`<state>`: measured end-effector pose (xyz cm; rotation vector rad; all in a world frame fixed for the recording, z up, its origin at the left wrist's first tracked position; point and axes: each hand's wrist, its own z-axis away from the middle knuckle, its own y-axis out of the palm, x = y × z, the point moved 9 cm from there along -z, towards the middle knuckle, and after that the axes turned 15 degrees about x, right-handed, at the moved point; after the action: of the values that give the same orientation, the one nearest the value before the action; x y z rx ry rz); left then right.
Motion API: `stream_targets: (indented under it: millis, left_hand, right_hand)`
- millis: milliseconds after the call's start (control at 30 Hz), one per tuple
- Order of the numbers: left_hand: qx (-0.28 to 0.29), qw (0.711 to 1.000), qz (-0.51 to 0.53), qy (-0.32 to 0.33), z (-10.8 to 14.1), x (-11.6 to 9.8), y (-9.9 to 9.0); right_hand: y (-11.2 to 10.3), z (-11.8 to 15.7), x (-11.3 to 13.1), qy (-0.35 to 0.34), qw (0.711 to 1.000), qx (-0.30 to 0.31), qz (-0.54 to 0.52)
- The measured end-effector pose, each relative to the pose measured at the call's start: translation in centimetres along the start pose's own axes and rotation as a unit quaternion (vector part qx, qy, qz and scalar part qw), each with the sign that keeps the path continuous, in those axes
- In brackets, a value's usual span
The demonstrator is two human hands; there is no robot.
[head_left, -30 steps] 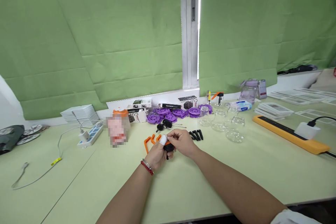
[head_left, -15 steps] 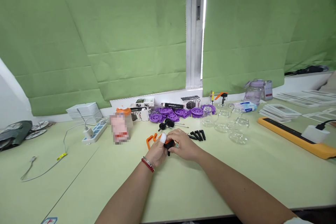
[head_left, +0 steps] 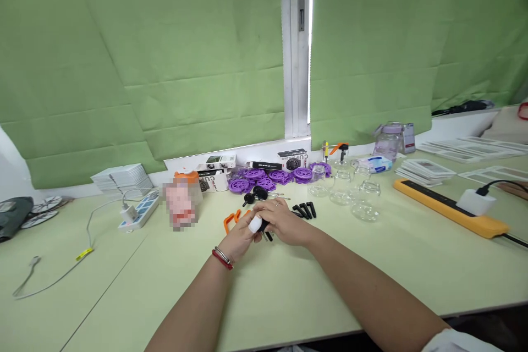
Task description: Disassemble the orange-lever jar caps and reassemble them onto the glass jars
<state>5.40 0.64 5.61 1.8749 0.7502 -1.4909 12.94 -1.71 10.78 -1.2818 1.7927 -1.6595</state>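
Note:
My left hand [head_left: 240, 239], its thumb wrapped in white, is closed around a small black part [head_left: 263, 226]. My right hand [head_left: 284, 221] grips the same part from the other side, fingers bent over the top. Most of the part is hidden by the fingers; a thin dark rod [head_left: 269, 236] sticks out below them. Just left of my hands lie orange angled pieces [head_left: 229, 222]. To the right, several black handle-like pieces [head_left: 306, 210] lie in a row. Black round-headed parts with metal shafts [head_left: 259, 193] rest behind my hands.
Purple wheel-shaped pieces [head_left: 264, 177] and boxes [head_left: 213, 180] line the back. Clear glass jars [head_left: 366, 209] stand at right, near a yellow-orange power strip [head_left: 449, 209]. At left are a white power strip [head_left: 142, 210] and its cable [head_left: 58, 281].
The view has turned slightly right, so things sit further left. My right fingers have moved over the top of the black part, and its orange piece is now mostly covered.

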Motion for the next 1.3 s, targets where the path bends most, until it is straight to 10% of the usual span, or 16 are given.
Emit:
stream_targets:
  millis: [300, 533, 800, 1300]
  left_hand:
    - [0.046, 0.995, -0.068, -0.052, -0.5, 1.3, 0.6]
    - [-0.065, 0.997, 0.000, -0.046, -0.2, 1.4, -2.1]
    - [-0.161, 0.979, 0.118, -0.036, 0.2, 2.5, -4.5]
    - [-0.183, 0.974, 0.131, -0.036, 0.1, 3.1, -5.1]
  right_hand:
    - [1.5, -0.3, -0.5, 0.022, 0.999, 0.043, 0.020]
    - [-1.9, 2.0, -7.6, 0.213, 0.965, -0.143, -0.063]
    - [0.8, 3.3, -11.8, 0.332, 0.939, -0.022, -0.086]
    - [5.0, 1.0, -9.2, 0.265, 0.956, 0.113, -0.049]
